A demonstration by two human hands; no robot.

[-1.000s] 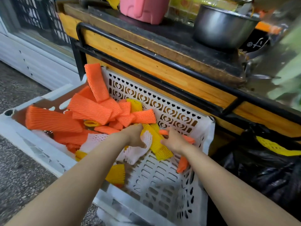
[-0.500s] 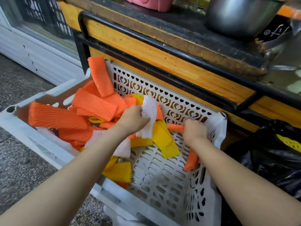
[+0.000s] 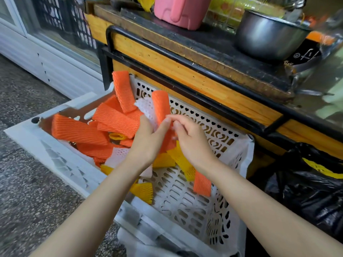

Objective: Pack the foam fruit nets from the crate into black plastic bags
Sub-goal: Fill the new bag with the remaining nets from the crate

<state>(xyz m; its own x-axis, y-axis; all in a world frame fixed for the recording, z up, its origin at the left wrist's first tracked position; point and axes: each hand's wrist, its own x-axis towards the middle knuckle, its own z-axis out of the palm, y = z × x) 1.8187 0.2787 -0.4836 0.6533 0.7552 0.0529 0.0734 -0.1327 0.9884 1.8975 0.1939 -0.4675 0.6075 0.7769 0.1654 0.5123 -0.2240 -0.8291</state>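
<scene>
A white perforated crate (image 3: 185, 201) stands tilted on the floor with several orange, yellow and white foam nets in it. My left hand (image 3: 148, 140) grips a white net (image 3: 146, 108) and an orange net (image 3: 161, 104), held upright above the crate. My right hand (image 3: 191, 140) touches the orange net with its fingertips, right beside the left hand. Loose yellow nets (image 3: 181, 160) and one orange net (image 3: 202, 184) lie under my hands. A black plastic bag (image 3: 306, 191) sits to the crate's right, a yellow net (image 3: 323, 168) showing in it.
A wooden counter with a black metal rail (image 3: 185, 86) runs behind the crate. On it stand a pink container (image 3: 180, 10) and a steel pot (image 3: 267, 34). Speckled floor (image 3: 27, 182) lies to the left, and a white cabinet base (image 3: 46, 64) beyond it.
My right hand lifted an orange net from the crate and brought it to the white net in my left hand. Both hands rose and came together.
</scene>
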